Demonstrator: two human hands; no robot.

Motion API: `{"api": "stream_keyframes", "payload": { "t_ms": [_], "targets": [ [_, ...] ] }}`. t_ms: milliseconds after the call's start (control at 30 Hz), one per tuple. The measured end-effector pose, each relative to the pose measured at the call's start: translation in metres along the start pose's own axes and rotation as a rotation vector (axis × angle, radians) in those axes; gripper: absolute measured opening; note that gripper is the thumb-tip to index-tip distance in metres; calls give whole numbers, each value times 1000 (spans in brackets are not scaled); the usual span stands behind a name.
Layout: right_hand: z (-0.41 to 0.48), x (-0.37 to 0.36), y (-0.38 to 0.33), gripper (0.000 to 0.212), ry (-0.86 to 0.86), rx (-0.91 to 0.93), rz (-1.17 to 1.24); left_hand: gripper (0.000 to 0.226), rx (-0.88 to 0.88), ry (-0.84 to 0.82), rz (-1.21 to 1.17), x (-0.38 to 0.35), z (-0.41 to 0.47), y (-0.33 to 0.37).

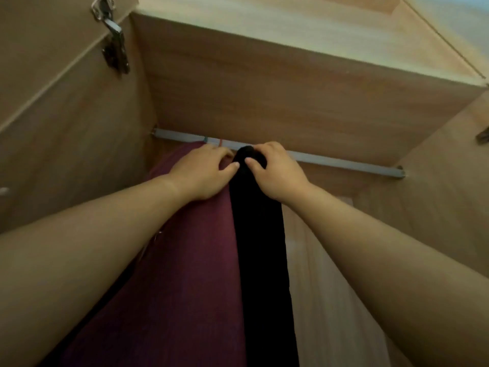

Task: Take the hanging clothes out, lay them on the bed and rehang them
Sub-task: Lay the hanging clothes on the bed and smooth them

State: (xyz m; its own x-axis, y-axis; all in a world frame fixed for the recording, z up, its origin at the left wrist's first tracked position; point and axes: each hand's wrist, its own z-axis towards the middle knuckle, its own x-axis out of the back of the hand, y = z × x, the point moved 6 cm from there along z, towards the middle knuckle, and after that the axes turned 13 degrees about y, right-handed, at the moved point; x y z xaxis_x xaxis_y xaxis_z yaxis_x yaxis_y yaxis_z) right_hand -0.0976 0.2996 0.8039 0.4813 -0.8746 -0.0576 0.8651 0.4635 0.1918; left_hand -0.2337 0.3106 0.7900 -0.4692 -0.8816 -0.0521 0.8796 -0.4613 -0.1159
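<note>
Head view is showing the left hand [203, 170] and right hand [275, 173] pinching the black garment's [259, 247] top between them under the rail [330, 161], its length hanging straight down below the fingers, the maroon garment [190, 260] crowding its left.

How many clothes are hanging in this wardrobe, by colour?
maroon garment: 1
black garment: 1
pale garment: 1, apparently fabric, with its top hidden
Total: 3
</note>
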Motion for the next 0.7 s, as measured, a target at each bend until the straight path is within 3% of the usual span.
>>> {"api": "stream_keyframes", "payload": {
  "t_ms": [167,300,433,700],
  "targets": [
    [-13,-14,46,47,6,91,-121,28,-28,145,-152,-4,-25,-20],
    [-2,-27,67,49,-48,75,-223,17,-5,248,-102,-2,-31,-32],
    [18,-51,52,43,-72,101,-317,24,14,327,-21,-3,-30,-35],
    [55,-67,45,24,-83,52,-264,30,-21,425,-134,-7,-37,-47]
  ]
}}
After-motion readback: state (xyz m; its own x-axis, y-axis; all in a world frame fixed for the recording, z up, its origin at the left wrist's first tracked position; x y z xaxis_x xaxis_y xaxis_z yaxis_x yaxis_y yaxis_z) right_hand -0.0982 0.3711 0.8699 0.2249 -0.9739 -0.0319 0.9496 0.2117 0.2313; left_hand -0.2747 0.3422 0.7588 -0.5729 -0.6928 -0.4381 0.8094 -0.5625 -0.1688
